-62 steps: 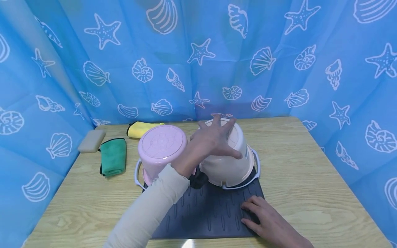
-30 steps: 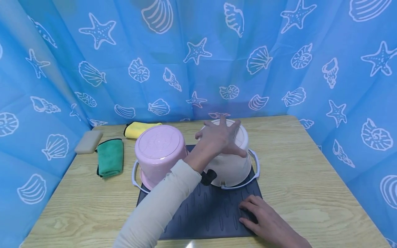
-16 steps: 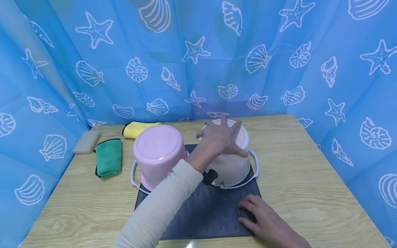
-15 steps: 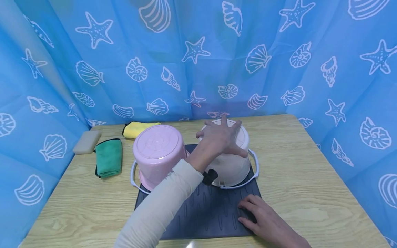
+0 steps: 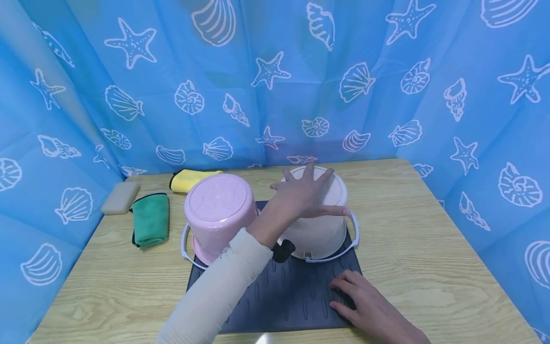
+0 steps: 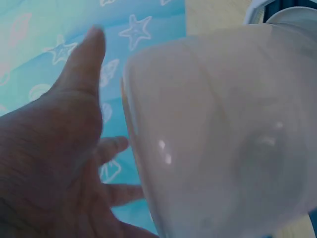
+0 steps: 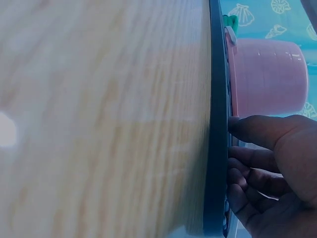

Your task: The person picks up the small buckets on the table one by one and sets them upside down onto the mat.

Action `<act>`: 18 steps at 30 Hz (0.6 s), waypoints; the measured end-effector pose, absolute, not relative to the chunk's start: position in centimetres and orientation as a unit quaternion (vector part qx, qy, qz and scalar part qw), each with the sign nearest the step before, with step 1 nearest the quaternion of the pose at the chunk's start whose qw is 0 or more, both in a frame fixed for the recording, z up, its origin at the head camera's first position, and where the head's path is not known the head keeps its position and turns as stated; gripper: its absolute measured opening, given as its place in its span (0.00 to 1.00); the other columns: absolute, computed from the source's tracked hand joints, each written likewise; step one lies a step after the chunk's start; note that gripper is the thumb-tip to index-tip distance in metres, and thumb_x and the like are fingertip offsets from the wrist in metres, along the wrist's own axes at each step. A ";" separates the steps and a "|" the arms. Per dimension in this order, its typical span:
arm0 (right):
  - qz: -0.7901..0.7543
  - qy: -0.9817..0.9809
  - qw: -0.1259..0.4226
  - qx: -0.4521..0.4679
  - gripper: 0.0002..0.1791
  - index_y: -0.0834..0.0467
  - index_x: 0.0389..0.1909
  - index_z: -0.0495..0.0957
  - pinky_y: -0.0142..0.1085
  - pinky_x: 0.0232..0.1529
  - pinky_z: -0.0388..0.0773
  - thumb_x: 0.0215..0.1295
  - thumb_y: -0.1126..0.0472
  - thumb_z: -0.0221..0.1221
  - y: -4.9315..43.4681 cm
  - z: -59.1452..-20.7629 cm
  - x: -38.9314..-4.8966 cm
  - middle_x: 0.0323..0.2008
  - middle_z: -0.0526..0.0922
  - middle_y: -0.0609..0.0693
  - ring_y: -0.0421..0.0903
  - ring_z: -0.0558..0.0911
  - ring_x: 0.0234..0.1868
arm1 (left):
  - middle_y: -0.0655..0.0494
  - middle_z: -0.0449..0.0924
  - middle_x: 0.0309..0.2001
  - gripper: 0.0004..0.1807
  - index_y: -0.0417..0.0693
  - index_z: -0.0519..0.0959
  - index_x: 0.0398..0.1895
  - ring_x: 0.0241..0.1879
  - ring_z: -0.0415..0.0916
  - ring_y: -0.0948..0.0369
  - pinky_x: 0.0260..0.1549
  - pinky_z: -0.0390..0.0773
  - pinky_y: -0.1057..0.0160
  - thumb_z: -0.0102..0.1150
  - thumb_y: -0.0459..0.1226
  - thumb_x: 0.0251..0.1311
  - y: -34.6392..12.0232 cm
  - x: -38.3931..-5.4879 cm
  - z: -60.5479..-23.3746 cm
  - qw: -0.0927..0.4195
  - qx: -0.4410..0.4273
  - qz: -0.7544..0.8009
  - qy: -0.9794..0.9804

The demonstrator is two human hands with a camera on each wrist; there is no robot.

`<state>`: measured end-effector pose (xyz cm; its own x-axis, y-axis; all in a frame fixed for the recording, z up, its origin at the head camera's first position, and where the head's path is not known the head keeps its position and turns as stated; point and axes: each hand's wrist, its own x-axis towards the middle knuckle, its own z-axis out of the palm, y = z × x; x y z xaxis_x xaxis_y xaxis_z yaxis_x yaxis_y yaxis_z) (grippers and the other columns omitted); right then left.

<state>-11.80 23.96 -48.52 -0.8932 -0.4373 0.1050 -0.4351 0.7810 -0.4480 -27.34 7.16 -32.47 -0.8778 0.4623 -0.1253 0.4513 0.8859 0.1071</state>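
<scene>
A white bucket point(image 5: 320, 234) stands upside down on the dark ribbed mat point(image 5: 279, 306), its pale blue-grey handle point(image 5: 355, 229) hanging round the rim. Over its base my left hand point(image 5: 302, 191) is spread, fingers splayed toward the far side. In the left wrist view, the thumb point(image 6: 81, 69) stands apart from the white bucket's wall and fingertips lie right at the base edge. To the left, a pink bucket point(image 5: 221, 198) is also upturned on the mat. My right hand point(image 5: 365, 306) rests at the mat's front right, fingers loosely bent, with fingertips on the mat in the right wrist view.
A green cloth point(image 5: 150, 220), folded with black edging, lies left of the pink bucket. Behind it are a beige block point(image 5: 121, 198) and a yellow cloth point(image 5: 193, 180). Everything is on a wooden table point(image 5: 429, 267), enclosed by a blue seashell curtain point(image 5: 275, 105).
The white bucket, tilted two seconds ago, has settled upright onto the mat. Since half a second ago my left hand has lifted slightly and its thumb has swung outward. My right hand has stayed put.
</scene>
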 end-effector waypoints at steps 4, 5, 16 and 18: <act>-0.229 0.945 -0.005 -0.233 0.13 0.53 0.46 0.84 0.33 0.40 0.77 0.62 0.53 0.69 23.9 -48.5 -11.8 0.42 0.74 0.36 0.33 0.71 0.40 | 0.55 0.50 0.79 0.47 0.67 0.55 0.79 0.74 0.53 0.41 0.59 0.66 0.32 0.45 0.74 0.60 4.8 -27.0 -32.7 0.002 0.272 0.075 0.959; -0.226 0.946 -0.008 -0.233 0.13 0.52 0.46 0.84 0.33 0.40 0.77 0.62 0.54 0.69 23.9 -48.5 -11.7 0.42 0.74 0.36 0.33 0.71 0.40 | 0.55 0.55 0.77 0.44 0.65 0.58 0.78 0.73 0.56 0.44 0.60 0.67 0.35 0.45 0.71 0.63 4.1 -26.8 -32.8 -0.020 0.281 0.085 0.956; -0.208 0.952 -0.011 -0.223 0.13 0.51 0.45 0.84 0.34 0.40 0.79 0.61 0.53 0.69 23.9 -48.0 -11.9 0.41 0.75 0.36 0.32 0.73 0.40 | 0.54 0.79 0.59 0.20 0.54 0.79 0.62 0.59 0.75 0.53 0.53 0.76 0.49 0.55 0.45 0.70 -2.6 -24.0 -33.8 -0.203 0.337 0.206 0.896; -0.210 0.952 -0.024 -0.223 0.12 0.52 0.44 0.84 0.35 0.39 0.79 0.60 0.55 0.70 24.1 -47.9 -12.0 0.40 0.75 0.36 0.33 0.74 0.39 | 0.55 0.79 0.58 0.19 0.53 0.80 0.61 0.58 0.75 0.53 0.51 0.76 0.49 0.56 0.44 0.70 -3.9 -23.4 -34.1 -0.221 0.329 0.218 0.891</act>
